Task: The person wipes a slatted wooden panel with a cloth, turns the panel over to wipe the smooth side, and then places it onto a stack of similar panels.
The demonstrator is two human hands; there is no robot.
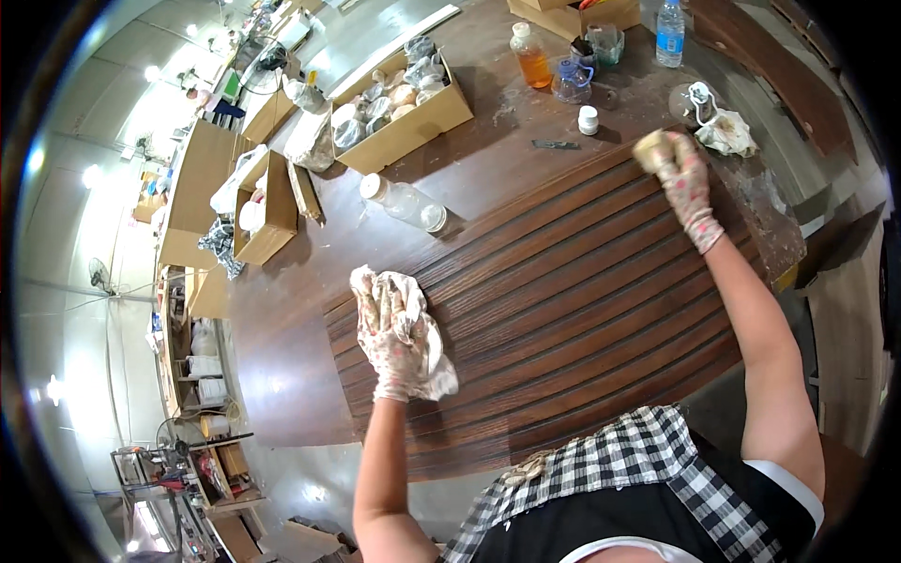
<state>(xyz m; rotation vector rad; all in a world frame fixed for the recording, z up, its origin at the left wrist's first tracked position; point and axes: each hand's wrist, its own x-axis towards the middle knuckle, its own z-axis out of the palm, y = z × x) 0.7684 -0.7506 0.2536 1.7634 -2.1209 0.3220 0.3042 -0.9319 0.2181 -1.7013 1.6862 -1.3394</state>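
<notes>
Left hand, gloved, at centre-left of the frame, fingers spread and pressed flat over a white rag on the ribbed panel. Right hand, gloved, at upper right, curled shut around a tan pad near the panel's far edge. Jar lying above the rag.
</notes>
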